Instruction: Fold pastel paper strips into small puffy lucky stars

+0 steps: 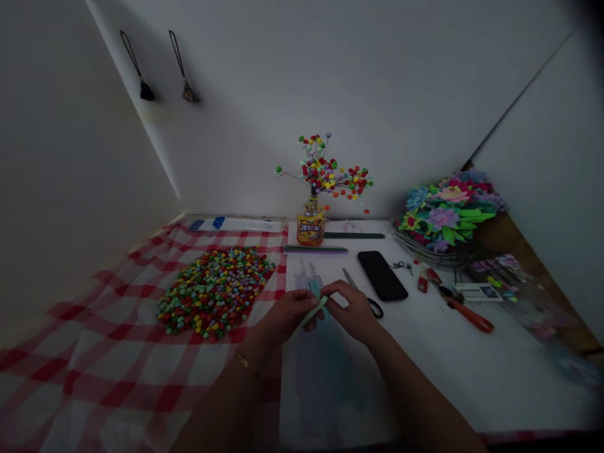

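Above the white tabletop, both hands meet at a narrow pale green paper strip [313, 313]. My left hand [290, 309] pinches it between thumb and fingers, and a tail hangs down toward me. At its upper end, the fingertips of my right hand [350, 309] are closed on the same strip, near a possible fold too small to make out. Under and beyond the hands lie blue and lilac paper strips [325, 371], partly covered. Just right of my right hand rests a pair of scissors [376, 308], its blades pointing away.
Many folded paper stars [217, 289] are heaped on the red checked cloth [117, 340]. A yellow-labelled bottle [310, 231] holds star-tipped stems. At right are a black phone [382, 275], an orange-handled tool [472, 316] and a basket [427, 257] of fuzzy flowers [443, 217].
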Available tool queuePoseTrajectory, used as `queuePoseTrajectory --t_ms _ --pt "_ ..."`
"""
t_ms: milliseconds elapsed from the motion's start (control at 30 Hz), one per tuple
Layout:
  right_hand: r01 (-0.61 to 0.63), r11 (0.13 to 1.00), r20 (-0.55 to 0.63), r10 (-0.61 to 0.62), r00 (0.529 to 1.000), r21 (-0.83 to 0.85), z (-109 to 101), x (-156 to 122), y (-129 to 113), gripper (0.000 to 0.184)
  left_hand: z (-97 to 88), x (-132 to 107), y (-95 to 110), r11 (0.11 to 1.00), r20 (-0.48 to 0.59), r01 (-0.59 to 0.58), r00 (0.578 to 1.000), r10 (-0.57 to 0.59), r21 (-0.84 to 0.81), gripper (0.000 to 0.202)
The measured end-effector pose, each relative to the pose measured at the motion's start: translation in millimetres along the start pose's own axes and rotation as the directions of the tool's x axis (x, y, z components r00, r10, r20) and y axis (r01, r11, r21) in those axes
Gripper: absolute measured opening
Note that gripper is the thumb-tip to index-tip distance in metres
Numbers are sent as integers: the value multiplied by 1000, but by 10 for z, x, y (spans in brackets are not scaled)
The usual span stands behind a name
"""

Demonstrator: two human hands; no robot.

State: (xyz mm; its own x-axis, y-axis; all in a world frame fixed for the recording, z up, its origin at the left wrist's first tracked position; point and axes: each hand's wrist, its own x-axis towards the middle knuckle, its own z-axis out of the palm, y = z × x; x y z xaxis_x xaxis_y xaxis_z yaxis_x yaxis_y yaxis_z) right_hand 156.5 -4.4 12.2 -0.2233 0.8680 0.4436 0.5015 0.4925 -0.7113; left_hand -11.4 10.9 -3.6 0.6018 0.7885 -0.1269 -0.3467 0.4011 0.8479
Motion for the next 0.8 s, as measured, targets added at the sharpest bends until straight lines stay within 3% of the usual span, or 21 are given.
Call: queuePoseTrajectory --t_ms 267,567,800 --pt "-91 994 4 91 996 -53 24 19 14 13 36 59 -31 980 -156 -154 972 173 129 26" --pt "-131 991 -67 132 989 15 23 25 11 14 -6 66 -30 982 -177 -156 969 173 106 17" --pt "11 998 -67 -7 998 56 -31 21 -5 6 6 36 9 987 -183 -156 970 158 24 19"
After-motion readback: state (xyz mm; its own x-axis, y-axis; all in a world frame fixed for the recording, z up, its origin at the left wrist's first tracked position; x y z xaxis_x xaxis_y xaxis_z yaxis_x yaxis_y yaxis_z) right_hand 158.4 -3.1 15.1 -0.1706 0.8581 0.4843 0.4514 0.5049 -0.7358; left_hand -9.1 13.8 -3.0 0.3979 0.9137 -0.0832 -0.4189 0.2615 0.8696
